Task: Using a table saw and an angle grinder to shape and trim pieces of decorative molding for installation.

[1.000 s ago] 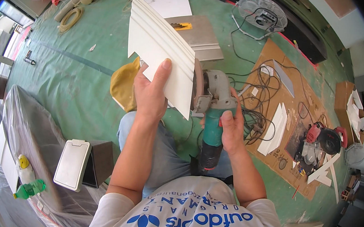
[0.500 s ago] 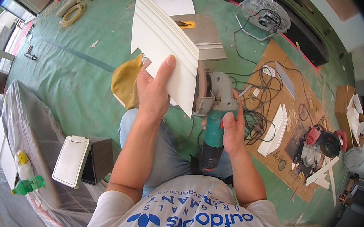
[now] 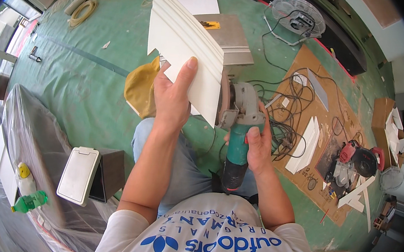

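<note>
A white piece of grooved moulding point(image 3: 186, 44) with a slanted end is gripped in my left hand point(image 3: 173, 90), the thumb lying along its face. My right hand point(image 3: 257, 150) is wrapped round the teal and black body of an angle grinder point(image 3: 237, 150). The grinder's disc point(image 3: 225, 94) stands edge-on at the moulding's right edge; whether it touches cannot be made out. Behind my left wrist a mustard-yellow cap or cloth point(image 3: 140, 89) shows in part.
Cardboard point(image 3: 305, 138) at the right carries tangled black cable point(image 3: 282, 120), moulding offcuts and a red mitre saw point(image 3: 360, 161). A floor fan point(image 3: 296, 20) stands at the far right. Plastic sheeting point(image 3: 37, 132), a green bottle point(image 3: 30, 201) and a white-lidded bin point(image 3: 78, 174) are at the left.
The moulding and my left hand have shifted very slightly up and right in the picture. Both grips stay the same. The surroundings have shifted a little with the view.
</note>
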`<move>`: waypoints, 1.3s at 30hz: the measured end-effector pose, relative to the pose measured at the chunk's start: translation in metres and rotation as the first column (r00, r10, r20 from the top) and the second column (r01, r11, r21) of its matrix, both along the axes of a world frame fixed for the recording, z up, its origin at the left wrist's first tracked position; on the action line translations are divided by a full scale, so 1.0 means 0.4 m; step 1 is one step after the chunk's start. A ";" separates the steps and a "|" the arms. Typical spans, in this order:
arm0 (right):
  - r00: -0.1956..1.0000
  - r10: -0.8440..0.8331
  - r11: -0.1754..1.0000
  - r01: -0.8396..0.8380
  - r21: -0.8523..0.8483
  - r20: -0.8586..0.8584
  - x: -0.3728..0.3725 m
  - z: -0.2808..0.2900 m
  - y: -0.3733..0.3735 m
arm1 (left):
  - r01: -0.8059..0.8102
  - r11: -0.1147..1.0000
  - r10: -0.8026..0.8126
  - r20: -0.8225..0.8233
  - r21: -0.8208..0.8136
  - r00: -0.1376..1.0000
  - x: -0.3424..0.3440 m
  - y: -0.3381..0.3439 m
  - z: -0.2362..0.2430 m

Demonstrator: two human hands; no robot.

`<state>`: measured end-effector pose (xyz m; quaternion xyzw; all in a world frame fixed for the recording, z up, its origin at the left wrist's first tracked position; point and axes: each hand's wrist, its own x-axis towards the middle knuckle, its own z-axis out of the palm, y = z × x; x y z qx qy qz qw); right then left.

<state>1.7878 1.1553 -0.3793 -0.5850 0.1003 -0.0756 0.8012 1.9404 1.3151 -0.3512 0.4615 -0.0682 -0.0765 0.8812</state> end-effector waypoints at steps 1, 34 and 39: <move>1.000 0.001 1.000 -0.001 0.001 -0.001 -0.002 -0.001 0.000 | 0.001 1.000 -0.001 -0.002 0.002 1.000 0.001 0.000 -0.002; 1.000 0.020 1.000 -0.020 0.015 -0.013 -0.006 -0.013 -0.010 | -0.026 0.999 0.025 -0.024 -0.033 0.999 0.000 -0.001 0.008; 1.000 -0.014 0.999 0.014 0.034 0.015 0.007 0.001 -0.003 | -0.006 1.000 0.006 -0.016 -0.003 1.000 0.000 -0.004 0.000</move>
